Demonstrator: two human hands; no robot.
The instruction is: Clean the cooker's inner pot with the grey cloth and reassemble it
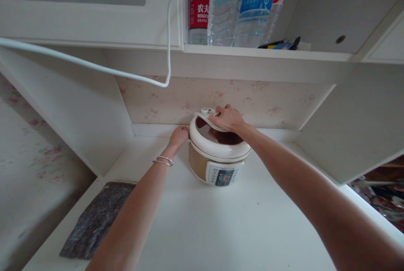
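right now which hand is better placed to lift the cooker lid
Right: the right hand already grips the handle on the lid, while the left hand rests against the cooker side.

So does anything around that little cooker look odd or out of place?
Only the loose white cable, hanging slack across the alcove above the small white-lidded electric cooker. The right hand grips the lid handle and the left hand steadies its side. Nothing looks spilled.

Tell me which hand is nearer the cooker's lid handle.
Right. The right hand rests on the lid handle; the left hand is against the cooker's left side, lower down.
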